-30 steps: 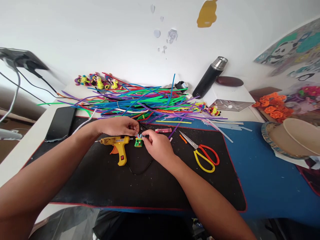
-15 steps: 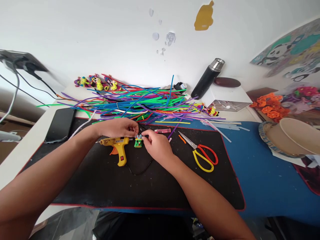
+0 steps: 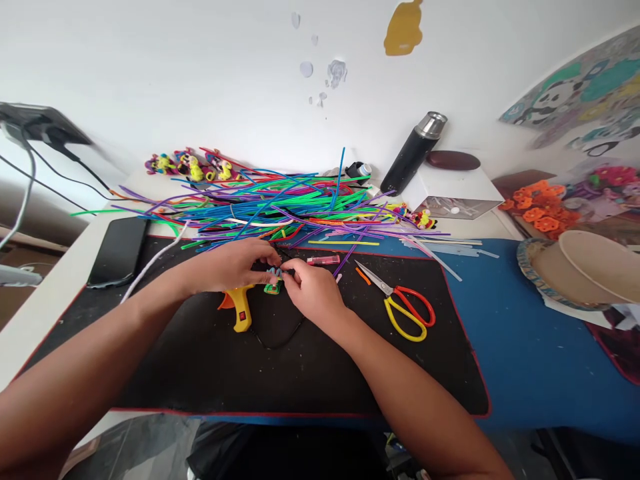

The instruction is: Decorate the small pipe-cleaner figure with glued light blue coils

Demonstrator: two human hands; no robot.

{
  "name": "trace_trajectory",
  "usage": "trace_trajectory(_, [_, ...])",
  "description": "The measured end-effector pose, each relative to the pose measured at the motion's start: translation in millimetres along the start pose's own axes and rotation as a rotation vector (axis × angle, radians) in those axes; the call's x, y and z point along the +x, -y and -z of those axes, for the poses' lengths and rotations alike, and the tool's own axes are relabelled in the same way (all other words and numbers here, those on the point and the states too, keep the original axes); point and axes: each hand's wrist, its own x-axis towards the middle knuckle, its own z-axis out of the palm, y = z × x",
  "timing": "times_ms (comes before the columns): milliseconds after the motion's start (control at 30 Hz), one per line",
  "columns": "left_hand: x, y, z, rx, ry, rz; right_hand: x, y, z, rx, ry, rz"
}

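Observation:
Between my two hands is a small green pipe-cleaner figure (image 3: 273, 288) with yellow and blue parts on top. My left hand (image 3: 243, 263) pinches its upper part from the left, thumb and fingers around the blue pieces. From the right, my right hand (image 3: 315, 287) closes thumb and forefinger on the same upper part; its other fingers are curled. A yellow hot glue gun (image 3: 241, 310) lies on the black mat (image 3: 320, 373), its barrel hidden under my left hand. A red-tinted clear lighter (image 3: 323, 260) lies just behind my right hand.
Scissors (image 3: 400, 303) with red and yellow handles lie to the right. Behind, many coloured pipe cleaners (image 3: 280, 207) form a pile. A phone (image 3: 117, 252) lies at left; a black thermos (image 3: 414, 153) and white box (image 3: 457, 190) stand at the back right.
My left hand has shifted slightly down and right over the figure, its thumb now across the upper part and covering the glue gun's barrel. My right hand stays nearly in place.

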Motion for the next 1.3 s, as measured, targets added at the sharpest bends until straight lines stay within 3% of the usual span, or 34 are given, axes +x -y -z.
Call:
trace_trajectory(167, [-1.6,4.3,-11.6,0.064,-0.025,-0.048,-1.8,-1.7,1.1,0.097,-0.069,0.001])
trace_trajectory(467, [-8.5,-5.7,-12.1,0.161,0.001,-0.091,-10.0,-6.0,6.6,0.282,-0.197,0.026])
trace_trajectory(733, [-9.1,-12.7,-18.3,0.073,-0.13,-0.05,-13.8,-5.8,12.3,0.393,-0.19,-0.021])
trace_trajectory(833, [-5.9,-18.7,-14.4,0.035,-0.225,-0.052,-10.1,-4.6,13.6,0.551,-0.218,-0.056])
trace_trajectory(1067, [20.1,-35.9,8.1,0.008,-0.42,-0.109,7.6,-4.3,24.0,1.187,-0.29,-0.233])
trace_trajectory(1300, [46.2,-70.5,30.6,0.03,-0.525,-0.232,22.3,-2.2,42.5,1.324,-0.245,-0.192])
